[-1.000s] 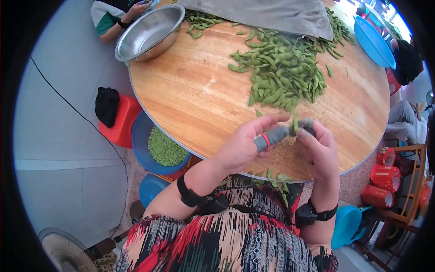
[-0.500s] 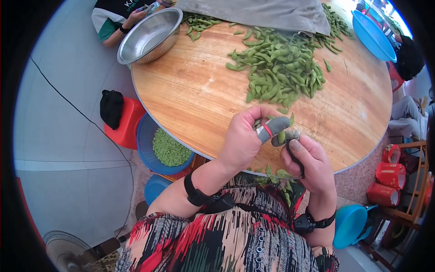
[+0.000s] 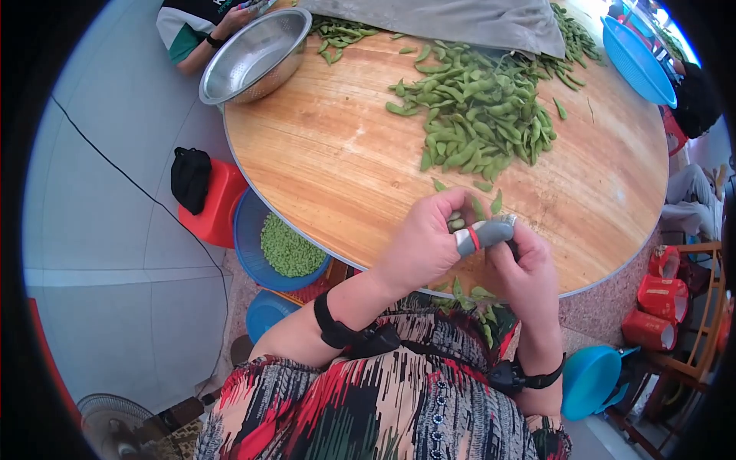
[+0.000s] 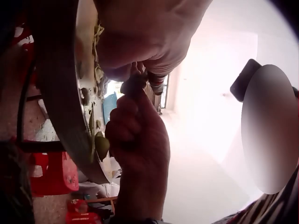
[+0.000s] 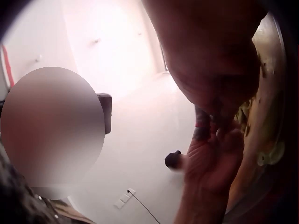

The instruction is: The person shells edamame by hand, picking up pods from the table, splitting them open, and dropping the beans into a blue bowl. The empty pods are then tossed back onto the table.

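My left hand [image 3: 425, 234] is curled over the table's near edge, holding a few shelled beans [image 3: 457, 223] inside its fingers. A green edamame pod [image 3: 477, 208] shows at its fingertips. Its thumb wears a grey finger cover [image 3: 494, 232] with a red band. My right hand [image 3: 530, 264] meets that thumb tip with fingers curled in; I cannot tell whether something is pinched there. In the left wrist view the right hand [image 4: 135, 126] looks fist-like, fingertips against the left hand. A heap of edamame pods [image 3: 479, 107] lies just beyond both hands.
On the round wooden table [image 3: 322, 153] lie a grey cloth [image 3: 445, 23] and a steel basin [image 3: 257, 57] at the far side. Below left stands a blue basket of shelled beans [image 3: 287, 249], beside a red stool [image 3: 215, 203]. Loose pods [image 3: 471, 299] lie at the near edge.
Both hands stay together at the near edge. The pod seen upright between them a second ago no longer shows there; the left thumb now lies across toward the right fingertips.
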A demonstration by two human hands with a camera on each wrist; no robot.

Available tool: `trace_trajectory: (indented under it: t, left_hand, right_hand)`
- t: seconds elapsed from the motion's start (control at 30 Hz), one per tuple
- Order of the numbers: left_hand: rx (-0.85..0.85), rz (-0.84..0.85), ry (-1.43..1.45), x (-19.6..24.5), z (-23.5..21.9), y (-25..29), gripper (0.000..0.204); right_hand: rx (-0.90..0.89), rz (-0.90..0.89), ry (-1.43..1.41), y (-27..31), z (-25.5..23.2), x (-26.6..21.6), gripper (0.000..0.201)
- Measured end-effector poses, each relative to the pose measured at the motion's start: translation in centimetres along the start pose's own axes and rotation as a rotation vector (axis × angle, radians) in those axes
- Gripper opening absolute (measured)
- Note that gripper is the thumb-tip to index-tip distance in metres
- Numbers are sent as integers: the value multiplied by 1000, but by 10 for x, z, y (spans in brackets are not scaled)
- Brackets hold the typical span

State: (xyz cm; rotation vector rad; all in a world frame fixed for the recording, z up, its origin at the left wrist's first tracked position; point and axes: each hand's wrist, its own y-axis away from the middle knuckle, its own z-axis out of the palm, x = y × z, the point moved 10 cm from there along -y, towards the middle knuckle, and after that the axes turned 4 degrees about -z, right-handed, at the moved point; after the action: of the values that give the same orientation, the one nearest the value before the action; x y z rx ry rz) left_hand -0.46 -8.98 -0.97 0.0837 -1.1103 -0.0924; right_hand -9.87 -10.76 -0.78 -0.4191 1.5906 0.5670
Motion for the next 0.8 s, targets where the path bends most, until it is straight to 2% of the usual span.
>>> trace_trajectory:
  t: [0.07,0.1,0.17,0.3,0.37,0.4,0.47,0.5,0.57,0.6,0.7,0.77,0.8]
  left_hand:
    - [148,22,-162,5,-11,-1,20]
    - [150,26,-159,8,-8,-2,20]
    - [233,64,-128,15,-12,-1,26]
    - [250,103,-119,12,-17,-6,26]
    - [265,84,-128,7,-22,-10,26]
    - [267,88,-127,6,-23,-11,26]
    - [257,26,87,-5,-24,-13,24]
    - [259,29,87,-4,-26,-12,24]
    - [185,-99,311,-16,-23,-12,23]
    - [187,-95,313,-16,-24,-13,23]
    - [102,-92,448,-13,-17,-17,25]
    - [180,-153,658,-15,-21,-15,30]
    - [181,-154,657,-18,-26,-15,30]
  right_hand:
    - [142,-176,332,-4,-12,-26,7]
    - [139,-179,336,-7,-12,-26,7]
    - [168,-80,169,-13,-17,-12,6]
    - [254,-185,209,-18,-17,-25,6]
    - [268,-233,542,-16,-11,-42,6]
    - [265,-237,544,-17,-12,-39,6]
    - [232,-97,245,-25,-18,-12,8]
    - [229,-100,245,-26,-21,-14,8]
    - [136,120,-223,-28,-13,8,11]
    - [133,119,-220,-29,-12,8,11]
    - [165,42,-77,-29,-11,1,13]
    - [141,-220,293,-29,-4,-25,16]
    - [141,-220,292,-30,-6,-28,16]
